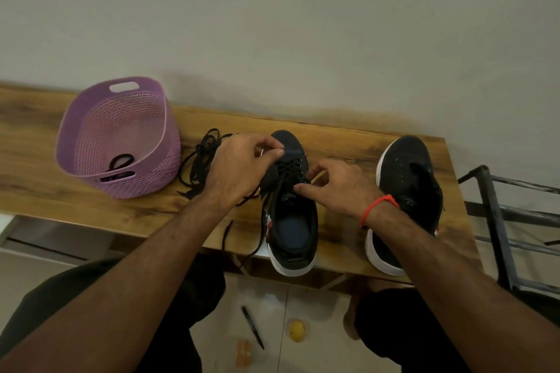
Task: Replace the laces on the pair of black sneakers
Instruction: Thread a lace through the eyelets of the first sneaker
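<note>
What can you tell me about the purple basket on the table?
The purple basket looks like plastic, oval, with perforated woven-pattern walls and a slot handle at each end. It stands upright at the wooden table's left end, beside a loose black lace. A dark looped item, probably another lace, lies inside.

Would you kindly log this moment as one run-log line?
left hand: pinching lace | right hand: at eyelets | left sneaker: partly laced | right sneaker: unlaced | loose laces: beside purple basket
</note>
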Available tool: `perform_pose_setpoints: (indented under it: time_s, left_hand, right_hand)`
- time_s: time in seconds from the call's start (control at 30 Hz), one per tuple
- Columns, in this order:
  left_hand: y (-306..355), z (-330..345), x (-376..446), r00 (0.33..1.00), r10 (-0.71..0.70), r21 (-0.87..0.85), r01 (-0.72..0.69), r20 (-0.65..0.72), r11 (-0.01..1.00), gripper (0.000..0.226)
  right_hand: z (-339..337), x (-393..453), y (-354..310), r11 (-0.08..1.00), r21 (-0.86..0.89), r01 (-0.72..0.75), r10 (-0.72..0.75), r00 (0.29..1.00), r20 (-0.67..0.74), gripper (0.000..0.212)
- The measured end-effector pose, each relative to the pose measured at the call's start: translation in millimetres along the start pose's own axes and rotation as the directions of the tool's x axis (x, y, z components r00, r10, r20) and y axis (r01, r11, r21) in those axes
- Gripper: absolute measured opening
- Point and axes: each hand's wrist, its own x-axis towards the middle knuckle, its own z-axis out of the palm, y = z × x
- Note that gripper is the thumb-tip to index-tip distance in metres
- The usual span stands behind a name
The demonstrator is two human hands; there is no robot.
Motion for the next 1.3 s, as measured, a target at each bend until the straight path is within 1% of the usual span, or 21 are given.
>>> perform_pose_setpoints:
  time_s: [0.07,0.13,0.23,0.37,0.53,0.7,0.83,0.9,1.0,1.13,1.2,1.23,1.3]
  left_hand:
    - [4.0,4.9,-4.2,0.996,0.092,-0.002,-0.092,-0.004,0.996,0.011]
    - [6.3,9.0,-7.5,0.989,0.144,0.038,-0.145,0.017,0.989,0.012]
    - [10.0,9.6,-11.2,0.984,0.164,0.143,-0.173,0.075,0.974,0.014]
    - [13.2,8.3,-15.0,0.973,0.178,0.206,-0.206,0.149,0.956,0.015]
    - [15.9,15.2,-21.2,0.966,0.145,0.274,-0.201,0.212,0.94,0.016]
    - [18.2,19.7,-24.2,0.977,0.108,0.281,-0.158,0.185,0.947,0.017]
    - [18.2,20.2,-24.5,0.98,0.107,0.268,-0.15,0.169,0.952,0.017]
    - [17.5,20.0,-24.3,0.981,0.107,0.256,-0.147,0.161,0.955,0.017]
    - [16.5,20.0,-24.7,0.982,0.122,0.251,-0.156,0.146,0.955,0.017]
    - [17.5,16.6,-23.5,0.982,0.133,0.245,-0.163,0.134,0.956,0.019]
    - [16.5,12.5,-19.0,0.981,0.12,0.229,-0.153,0.15,0.961,0.034]
    - [15.7,9.7,-16.2,0.981,0.098,0.225,-0.135,0.17,0.965,0.045]
    - [13.3,2.9,-10.6,0.973,0.03,0.232,-0.084,0.227,0.969,0.071]
  right_hand:
    - [-2.3,0.0,1.0,0.998,0.057,0.01,-0.009,1.0,-0.014,0.028]
    - [-5.0,0.1,2.3,0.991,0.133,0.005,-0.004,1.0,-0.01,0.022]
    - [-7.4,0.3,4.5,0.967,0.252,-0.026,0.023,1.0,0.014,0.016]
    - [-9.9,1.8,6.7,0.932,0.35,-0.088,0.075,0.996,0.051,0.011]
    - [-15.0,1.0,5.3,0.909,0.389,-0.15,0.116,0.987,0.11,0.014]
    - [-17.1,-0.9,3.5,0.911,0.384,-0.151,0.111,0.986,0.125,0.016]
    - [-19.3,-1.8,4.3,0.919,0.37,-0.132,0.088,0.987,0.134,0.019]
    - [-19.1,-2.0,5.0,0.923,0.365,-0.12,0.076,0.988,0.132,0.016]
    - [-13.2,1.5,9.7,0.934,0.353,-0.049,0.032,0.998,0.053,0.006]
    - [-10.6,3.8,8.2,0.942,0.335,0.0,0.011,0.999,-0.031,0.006]
    - [-18.7,5.3,9.4,0.962,0.272,-0.011,0.048,0.99,-0.13,0.009]
    - [-25.2,5.3,11.8,0.978,0.209,-0.024,0.07,0.974,-0.214,0.012]
    - [-38.1,5.2,19.7,0.996,0.043,-0.08,0.09,0.909,-0.408,0.012]
